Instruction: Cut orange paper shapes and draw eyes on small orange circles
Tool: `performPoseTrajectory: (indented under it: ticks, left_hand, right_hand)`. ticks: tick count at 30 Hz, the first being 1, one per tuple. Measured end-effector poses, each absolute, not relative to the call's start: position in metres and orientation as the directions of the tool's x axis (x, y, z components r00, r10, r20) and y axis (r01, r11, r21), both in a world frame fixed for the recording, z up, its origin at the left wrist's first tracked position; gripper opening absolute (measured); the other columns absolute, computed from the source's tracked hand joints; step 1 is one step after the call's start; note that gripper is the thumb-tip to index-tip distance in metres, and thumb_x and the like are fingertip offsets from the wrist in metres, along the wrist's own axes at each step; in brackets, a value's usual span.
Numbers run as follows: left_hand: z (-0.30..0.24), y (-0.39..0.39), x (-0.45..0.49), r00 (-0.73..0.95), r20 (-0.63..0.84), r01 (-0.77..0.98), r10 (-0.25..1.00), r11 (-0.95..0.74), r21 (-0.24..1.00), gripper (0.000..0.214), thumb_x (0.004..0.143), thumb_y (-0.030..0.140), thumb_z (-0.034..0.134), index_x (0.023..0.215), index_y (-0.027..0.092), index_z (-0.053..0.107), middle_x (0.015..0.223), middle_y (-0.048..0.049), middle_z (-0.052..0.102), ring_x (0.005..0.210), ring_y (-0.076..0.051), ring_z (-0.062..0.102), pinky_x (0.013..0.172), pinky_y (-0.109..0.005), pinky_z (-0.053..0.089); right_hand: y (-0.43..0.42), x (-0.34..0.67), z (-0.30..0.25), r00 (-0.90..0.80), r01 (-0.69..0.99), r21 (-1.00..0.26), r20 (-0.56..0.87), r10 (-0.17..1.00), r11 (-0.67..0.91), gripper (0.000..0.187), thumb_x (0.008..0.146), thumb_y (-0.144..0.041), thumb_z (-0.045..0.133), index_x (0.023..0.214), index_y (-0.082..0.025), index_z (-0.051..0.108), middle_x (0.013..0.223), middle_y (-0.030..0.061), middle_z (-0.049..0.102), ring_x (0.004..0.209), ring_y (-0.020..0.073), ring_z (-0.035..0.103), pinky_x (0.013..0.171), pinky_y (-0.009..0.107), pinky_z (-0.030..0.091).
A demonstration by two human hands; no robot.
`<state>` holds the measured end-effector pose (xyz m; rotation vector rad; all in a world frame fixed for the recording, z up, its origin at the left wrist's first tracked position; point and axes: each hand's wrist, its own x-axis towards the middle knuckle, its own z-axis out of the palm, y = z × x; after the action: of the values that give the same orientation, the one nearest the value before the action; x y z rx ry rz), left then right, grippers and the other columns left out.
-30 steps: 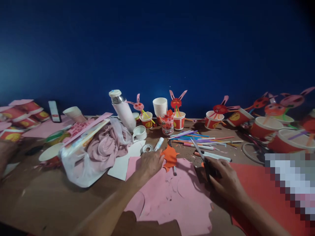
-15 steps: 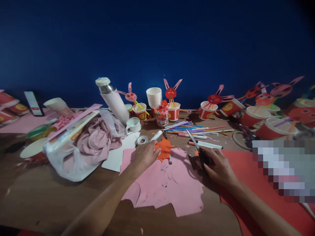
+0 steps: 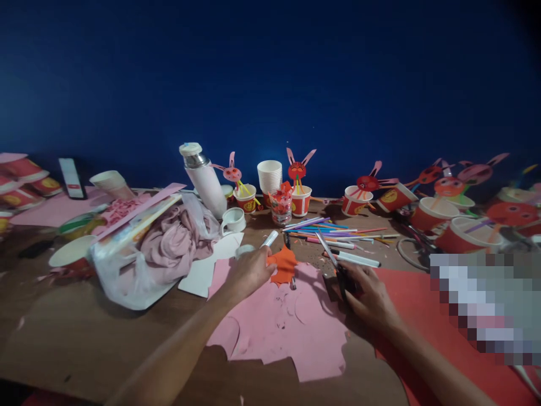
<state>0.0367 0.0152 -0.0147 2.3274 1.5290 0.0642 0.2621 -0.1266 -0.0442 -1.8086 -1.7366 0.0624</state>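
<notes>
My left hand (image 3: 250,272) pinches the edge of a spiky orange paper cutout (image 3: 284,265) that rests on a large pink paper sheet (image 3: 287,324). My right hand (image 3: 367,294) is closed around the dark handles of a pair of scissors (image 3: 336,264), whose blades point up and to the left over the table. A white marker (image 3: 269,239) and a roll of tape (image 3: 244,250) lie just beyond my left hand. A dark pen (image 3: 289,256) pokes out from under the orange cutout.
Several coloured pens (image 3: 333,230) lie scattered behind the scissors. Red paper cups with bunny faces (image 3: 299,192) line the back by a white flask (image 3: 205,179) and stacked white cups (image 3: 269,176). A plastic bag of pink cloth (image 3: 156,248) sits left; red paper (image 3: 426,316) lies right.
The view has shifted slightly. Both hands stay in nearly the same spots, the left still on the orange cutout and the right still on the scissors.
</notes>
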Motion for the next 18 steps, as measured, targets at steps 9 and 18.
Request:
performPoseTrajectory:
  ticks: [9, 18]
  left_hand:
    - [-0.0151, 0.0140, 0.0318, 0.457, -0.105, 0.813, 0.883, -0.368, 0.451, 0.019, 0.070, 0.026, 0.052, 0.089, 0.024, 0.053, 0.065, 0.0011, 0.060, 0.062, -0.019, 0.057, 0.052, -0.026, 0.029]
    - [-0.0120, 0.0130, 0.0356, 0.478, -0.065, 0.702, 0.876, -0.336, 0.627, 0.004, 0.073, 0.020, 0.051, 0.076, 0.020, 0.054, 0.054, 0.0054, 0.051, 0.049, -0.012, 0.051, 0.049, -0.023, 0.030]
  right_hand:
    - [-0.1236, 0.2633, -0.0473, 0.105, 0.891, -0.445, 0.402, 0.910, 0.094, 0.038, 0.075, -0.026, 0.050, 0.111, -0.020, 0.061, 0.089, 0.0072, 0.069, 0.076, 0.0221, 0.059, 0.067, 0.033, 0.048]
    - [-0.1246, 0.2605, -0.0427, 0.122, 0.865, -0.493, 0.390, 0.912, 0.095, 0.039, 0.076, -0.028, 0.051, 0.113, -0.020, 0.060, 0.084, 0.0074, 0.068, 0.074, 0.0225, 0.055, 0.065, 0.033, 0.047]
